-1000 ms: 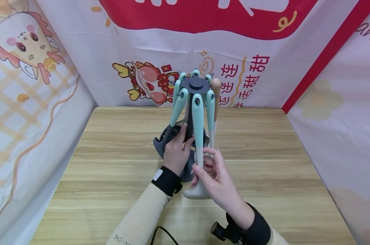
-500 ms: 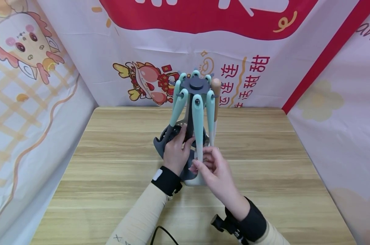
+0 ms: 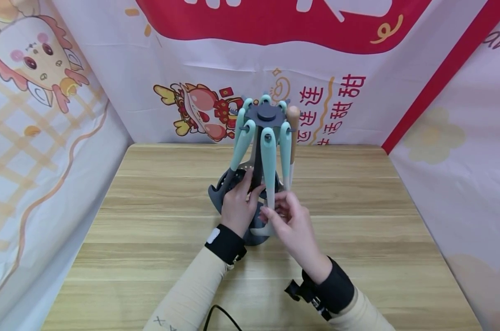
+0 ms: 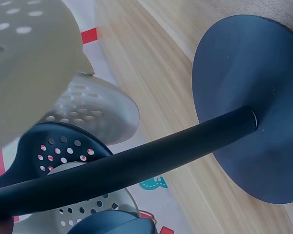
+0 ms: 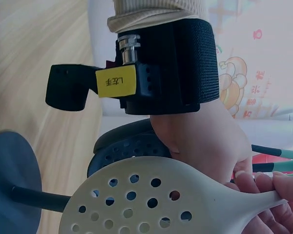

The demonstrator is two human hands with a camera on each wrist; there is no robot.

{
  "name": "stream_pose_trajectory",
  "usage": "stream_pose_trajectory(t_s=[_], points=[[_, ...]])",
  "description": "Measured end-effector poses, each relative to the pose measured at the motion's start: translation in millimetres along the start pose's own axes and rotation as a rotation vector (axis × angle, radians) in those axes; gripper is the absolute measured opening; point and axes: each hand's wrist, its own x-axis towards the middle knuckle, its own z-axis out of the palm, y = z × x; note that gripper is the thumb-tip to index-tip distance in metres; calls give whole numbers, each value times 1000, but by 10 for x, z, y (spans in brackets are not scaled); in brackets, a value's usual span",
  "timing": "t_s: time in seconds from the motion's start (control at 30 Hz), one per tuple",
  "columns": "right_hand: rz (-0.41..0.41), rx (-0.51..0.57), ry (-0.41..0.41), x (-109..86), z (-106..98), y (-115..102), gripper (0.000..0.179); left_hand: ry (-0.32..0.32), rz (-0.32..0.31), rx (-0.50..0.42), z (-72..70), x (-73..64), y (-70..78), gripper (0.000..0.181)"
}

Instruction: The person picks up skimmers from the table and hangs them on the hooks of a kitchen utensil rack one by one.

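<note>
A dark round-topped utensil stand point(image 3: 266, 115) stands upright, hung around with mint-handled utensils. My left hand point(image 3: 238, 207) grips its dark pole point(image 4: 136, 163) below the handles, above the round base point(image 4: 244, 87). With thumb and fingers, my right hand point(image 3: 293, 225) pinches the neck of a cream-white skimmer point(image 5: 205, 195) whose holed head shows large in the right wrist view. The skimmer's mint handle point(image 3: 268, 156) hangs from the stand's front hook. My right fingers partly hide its neck.
Other hanging heads crowd the pole, including a dark skimmer point(image 4: 63, 134) and a pale holed one point(image 4: 105, 109). A wooden-handled utensil point(image 3: 292, 138) hangs at the back right. Printed cloth walls point(image 3: 121, 105) border the wooden table point(image 3: 349, 193); a black cable point(image 3: 218, 309) lies near the front.
My right hand has moved forward, away from me, and the skimmer's head has swung in toward the pole with it. My left hand and the stand have stayed put.
</note>
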Motion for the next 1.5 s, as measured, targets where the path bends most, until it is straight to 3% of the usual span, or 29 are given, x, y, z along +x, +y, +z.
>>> stream_pose_trajectory(t_s=[0.3, 0.67, 0.87, 1.07, 1.5], points=[[-56, -146, 65, 15, 35, 25, 19, -3, 2, -3, -20, -19, 21, 42], [-171, -217, 82, 47, 44, 33, 19, -40, -6, -32, -56, -14, 29, 39], [-176, -244, 75, 72, 19, 1, 19, -76, -5, -66, -77, 8, 23, 41], [-165, -258, 67, 79, -1, -27, 20, -73, -15, -105, -95, 4, 31, 44], [-167, -256, 62, 78, 31, -13, 21, -112, -134, -162, -112, -45, 139, 45]])
